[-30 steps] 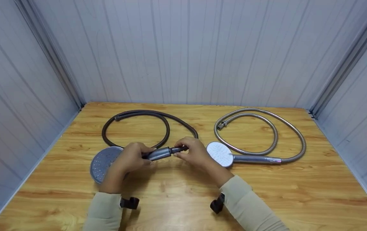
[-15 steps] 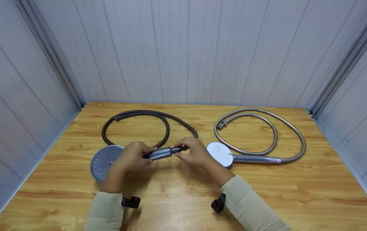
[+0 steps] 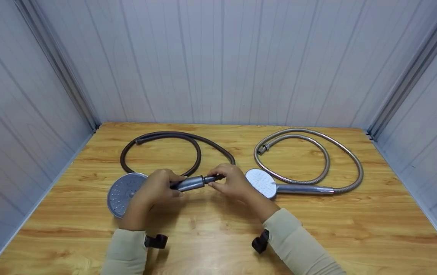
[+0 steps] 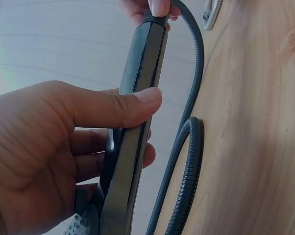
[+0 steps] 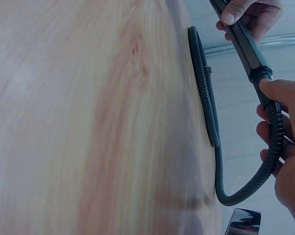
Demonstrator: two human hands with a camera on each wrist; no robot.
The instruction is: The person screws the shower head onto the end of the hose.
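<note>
My left hand (image 3: 158,188) grips the handle of a dark grey shower head (image 3: 121,193), thumb across its flat side in the left wrist view. The round spray face lies partly behind my forearm. At the handle's lower end, my right hand (image 3: 230,181) pinches the connector of a dark shower hose (image 3: 197,149) between thumb and fingers. Seen from the right wrist, the hose connector (image 5: 266,95) sits in line with the handle end, right against it. From there the hose bends down and runs in a loop on the table.
To the right, a white-faced chrome shower head (image 3: 261,183) lies on the wooden table (image 3: 210,244), joined to a coiled silver hose (image 3: 360,168). Its spray face is close beside my right wrist. Pale panelled walls (image 3: 218,65) enclose the table at the back and sides.
Both hands keep their hold at nearly the same spot. The grey shower head has tilted slightly, its spray face rising a little in the head view. The chrome set lies as before.
</note>
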